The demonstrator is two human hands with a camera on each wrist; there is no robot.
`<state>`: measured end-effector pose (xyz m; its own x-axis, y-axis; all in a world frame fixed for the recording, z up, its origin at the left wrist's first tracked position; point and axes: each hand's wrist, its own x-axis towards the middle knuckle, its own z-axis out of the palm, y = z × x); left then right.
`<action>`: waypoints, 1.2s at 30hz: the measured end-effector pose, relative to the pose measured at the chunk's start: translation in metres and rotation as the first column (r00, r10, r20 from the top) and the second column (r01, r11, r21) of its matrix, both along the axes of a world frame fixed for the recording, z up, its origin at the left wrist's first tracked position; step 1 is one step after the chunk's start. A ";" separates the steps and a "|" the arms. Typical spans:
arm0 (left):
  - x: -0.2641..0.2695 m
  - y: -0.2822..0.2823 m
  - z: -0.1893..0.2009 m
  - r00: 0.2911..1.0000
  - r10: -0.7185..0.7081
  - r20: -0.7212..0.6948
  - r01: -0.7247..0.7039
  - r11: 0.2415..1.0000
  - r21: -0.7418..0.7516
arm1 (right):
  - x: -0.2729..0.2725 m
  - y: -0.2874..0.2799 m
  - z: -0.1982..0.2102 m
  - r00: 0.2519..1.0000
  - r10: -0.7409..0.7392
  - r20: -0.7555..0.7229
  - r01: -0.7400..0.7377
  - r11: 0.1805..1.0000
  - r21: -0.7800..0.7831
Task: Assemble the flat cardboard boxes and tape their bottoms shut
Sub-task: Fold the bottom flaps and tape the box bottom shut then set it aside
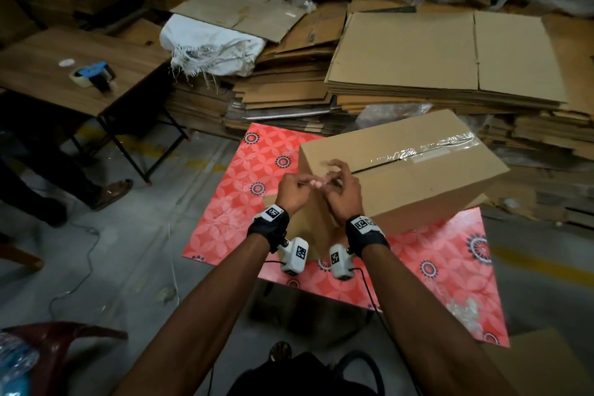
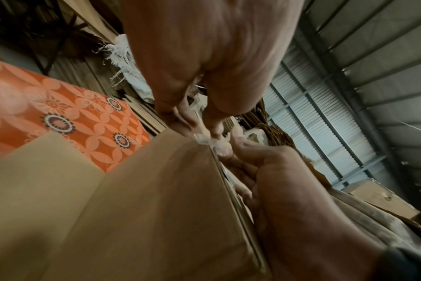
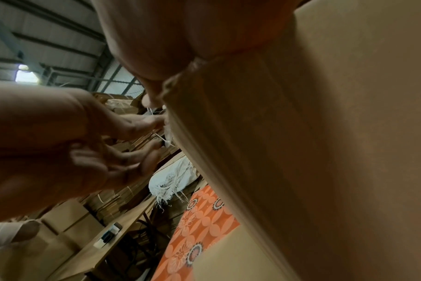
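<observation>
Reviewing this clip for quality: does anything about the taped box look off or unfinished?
Yes. On the cardboard box, the clear tape is wrinkled and covers only the far stretch of the seam; the near stretch shows an open dark gap. Both hands, left hand and right hand, pinch a crumpled tape scrap at the near edge.

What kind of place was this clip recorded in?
Most likely a warehouse or packing area: stacks of flat cardboard piled along the floor, a corrugated metal wall and roof in the left wrist view, and a tape dispenser on a side table.
</observation>
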<state>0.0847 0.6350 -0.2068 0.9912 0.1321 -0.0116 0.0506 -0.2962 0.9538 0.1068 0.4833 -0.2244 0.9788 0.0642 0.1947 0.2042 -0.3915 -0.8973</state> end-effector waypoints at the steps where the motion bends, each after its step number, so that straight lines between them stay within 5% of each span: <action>1: -0.002 0.001 0.003 1.000 -0.021 -0.023 0.020 0.999 -0.049 | 0.001 0.001 0.000 0.999 0.024 0.035 -0.023 0.998 -0.052; 7: -0.009 -0.008 0.011 1.000 -0.020 -0.011 0.017 0.962 -0.274 | 0.006 0.003 -0.012 0.993 -0.028 0.116 0.047 0.986 -0.159; 13: -0.010 -0.033 -0.001 0.961 0.253 0.115 -0.251 0.967 -0.030 | 0.001 0.002 -0.002 0.983 -0.168 0.078 0.169 0.985 -0.016; 19: 0.001 -0.014 -0.013 0.997 -0.019 -0.070 0.035 0.972 0.232 | -0.002 -0.005 0.001 0.973 -0.166 0.159 0.175 0.984 -0.042; 26: 0.007 -0.009 0.004 0.990 -0.089 -0.106 0.124 0.910 0.395 | 0.000 -0.001 0.004 0.981 -0.151 0.124 0.169 0.973 -0.158; 32: 0.015 0.025 0.013 0.986 -0.119 -0.119 0.155 0.917 0.368 | 0.007 -0.004 0.020 0.966 0.259 0.013 -0.216 0.832 -0.511; 36: 0.018 0.047 0.020 0.968 -0.195 -0.158 0.235 0.926 0.295 | 0.012 0.005 0.022 0.965 0.262 0.008 -0.235 0.880 -0.413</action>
